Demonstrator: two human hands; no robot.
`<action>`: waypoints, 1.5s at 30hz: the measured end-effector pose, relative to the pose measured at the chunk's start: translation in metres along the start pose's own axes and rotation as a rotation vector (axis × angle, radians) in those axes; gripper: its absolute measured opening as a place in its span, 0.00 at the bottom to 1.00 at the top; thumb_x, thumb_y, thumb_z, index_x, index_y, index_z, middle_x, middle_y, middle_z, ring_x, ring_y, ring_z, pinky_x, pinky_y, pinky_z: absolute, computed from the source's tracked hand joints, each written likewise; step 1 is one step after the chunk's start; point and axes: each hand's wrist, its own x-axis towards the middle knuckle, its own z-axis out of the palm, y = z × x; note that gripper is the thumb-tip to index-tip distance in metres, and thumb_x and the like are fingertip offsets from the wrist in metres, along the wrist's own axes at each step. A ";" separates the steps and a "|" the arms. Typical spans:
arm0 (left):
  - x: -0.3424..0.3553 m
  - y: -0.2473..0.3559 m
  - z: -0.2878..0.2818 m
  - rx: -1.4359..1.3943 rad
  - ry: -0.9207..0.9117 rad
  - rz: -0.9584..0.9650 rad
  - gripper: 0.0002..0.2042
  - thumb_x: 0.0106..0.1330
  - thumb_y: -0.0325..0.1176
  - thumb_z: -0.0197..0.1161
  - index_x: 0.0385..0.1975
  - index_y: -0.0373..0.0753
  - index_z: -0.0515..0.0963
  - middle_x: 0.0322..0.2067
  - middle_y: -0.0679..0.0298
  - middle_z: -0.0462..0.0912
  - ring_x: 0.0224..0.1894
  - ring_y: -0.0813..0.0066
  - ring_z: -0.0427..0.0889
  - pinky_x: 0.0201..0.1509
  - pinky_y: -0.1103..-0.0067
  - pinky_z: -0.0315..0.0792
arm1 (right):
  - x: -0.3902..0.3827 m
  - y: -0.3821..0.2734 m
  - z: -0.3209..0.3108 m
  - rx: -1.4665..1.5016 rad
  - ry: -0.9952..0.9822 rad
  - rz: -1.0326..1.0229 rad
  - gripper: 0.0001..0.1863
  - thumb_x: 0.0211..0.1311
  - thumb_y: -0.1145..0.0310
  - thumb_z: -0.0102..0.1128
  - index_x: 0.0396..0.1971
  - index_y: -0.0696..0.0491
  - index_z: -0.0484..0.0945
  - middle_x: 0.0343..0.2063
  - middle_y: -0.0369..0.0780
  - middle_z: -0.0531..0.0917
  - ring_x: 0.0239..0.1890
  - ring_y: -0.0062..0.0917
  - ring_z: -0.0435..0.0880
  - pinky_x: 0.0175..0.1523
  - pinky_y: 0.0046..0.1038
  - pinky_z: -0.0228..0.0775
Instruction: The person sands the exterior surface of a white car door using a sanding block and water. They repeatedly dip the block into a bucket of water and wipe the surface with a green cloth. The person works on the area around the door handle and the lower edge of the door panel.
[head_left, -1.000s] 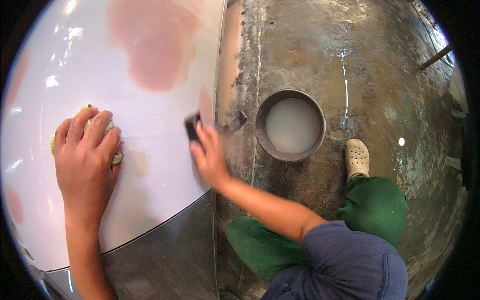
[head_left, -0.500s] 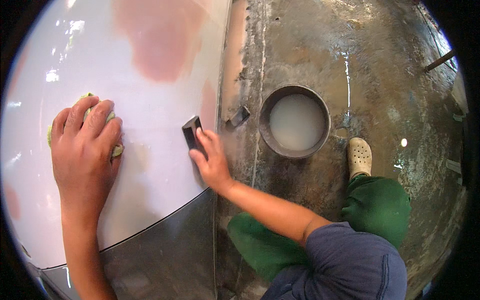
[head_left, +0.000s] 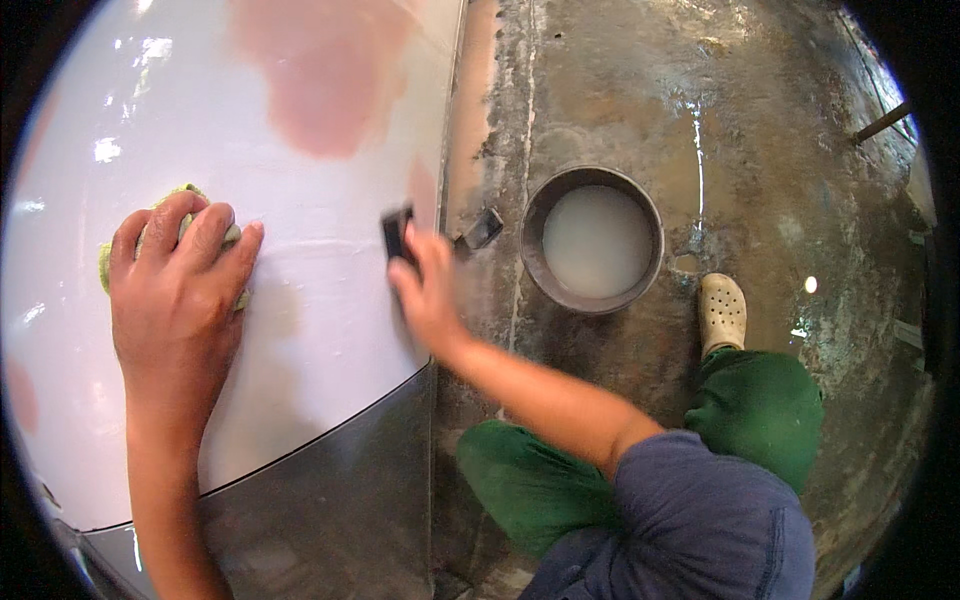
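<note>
A yellow-green wet cloth (head_left: pixel 106 268) is bunched beneath my left hand (head_left: pixel 180 275), whose curled fingers press it onto a white car body panel (head_left: pixel 310 260). My hand hides most of the cloth. Near the panel's right edge, my right hand (head_left: pixel 430 290) grips a black sanding block (head_left: pixel 396 235) between thumb and fingers, against the painted surface. Motion blurs the block and fingers a little. Pinkish sanded patches (head_left: pixel 320 80) show through the white paint.
On the wet, stained floor (head_left: pixel 620 90) stands a round dark bucket (head_left: pixel 535 260) of cloudy water. A small dark block (head_left: pixel 484 229) lies left of it. Below the white panel is a dark grey panel (head_left: pixel 330 500). My beige clog (head_left: pixel 722 310) rests at right; a rod (head_left: pixel 880 122) shows far right.
My right hand has slid the sanding block slightly right and away from me along the panel. The left index finger has straightened outward, and that hand has shifted slightly on the cloth.
</note>
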 end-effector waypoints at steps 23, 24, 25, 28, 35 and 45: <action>-0.002 -0.005 0.004 -0.022 -0.009 -0.027 0.11 0.50 0.28 0.76 0.32 0.43 0.81 0.47 0.65 0.81 0.60 0.65 0.76 0.65 0.64 0.69 | 0.001 0.009 0.002 -0.144 -0.007 -0.035 0.30 0.72 0.61 0.57 0.70 0.55 0.66 0.63 0.52 0.69 0.65 0.47 0.68 0.70 0.47 0.59; -0.001 -0.004 0.003 -0.015 0.006 -0.022 0.11 0.49 0.29 0.76 0.31 0.43 0.81 0.47 0.66 0.82 0.59 0.66 0.76 0.64 0.65 0.69 | -0.039 0.008 0.006 -0.111 -0.008 -0.082 0.31 0.71 0.63 0.58 0.70 0.55 0.66 0.63 0.53 0.69 0.65 0.49 0.68 0.71 0.48 0.57; -0.002 -0.003 0.002 -0.001 0.000 -0.025 0.11 0.49 0.29 0.76 0.31 0.43 0.81 0.47 0.66 0.82 0.59 0.66 0.76 0.65 0.65 0.69 | -0.059 -0.008 0.000 -0.060 -0.089 -0.030 0.31 0.69 0.64 0.60 0.70 0.54 0.66 0.63 0.53 0.68 0.64 0.51 0.67 0.72 0.47 0.56; -0.005 -0.004 0.002 0.024 0.004 -0.020 0.10 0.50 0.29 0.76 0.31 0.43 0.82 0.47 0.66 0.82 0.60 0.66 0.76 0.65 0.65 0.69 | -0.004 0.017 -0.001 -0.148 0.003 -0.125 0.29 0.69 0.65 0.60 0.68 0.55 0.68 0.60 0.51 0.72 0.64 0.48 0.69 0.70 0.47 0.58; -0.002 -0.004 0.004 -0.007 0.016 -0.031 0.10 0.51 0.28 0.75 0.31 0.43 0.82 0.47 0.67 0.82 0.59 0.67 0.77 0.65 0.65 0.69 | 0.064 0.042 -0.007 -0.012 0.043 0.042 0.30 0.74 0.59 0.55 0.70 0.56 0.65 0.63 0.52 0.69 0.66 0.46 0.67 0.73 0.43 0.56; -0.003 -0.008 0.003 -0.019 0.009 -0.003 0.12 0.52 0.29 0.75 0.35 0.43 0.81 0.49 0.64 0.82 0.62 0.64 0.76 0.65 0.64 0.69 | 0.090 0.050 -0.016 -0.007 0.039 0.067 0.28 0.75 0.60 0.52 0.68 0.59 0.66 0.64 0.52 0.69 0.67 0.47 0.66 0.72 0.41 0.58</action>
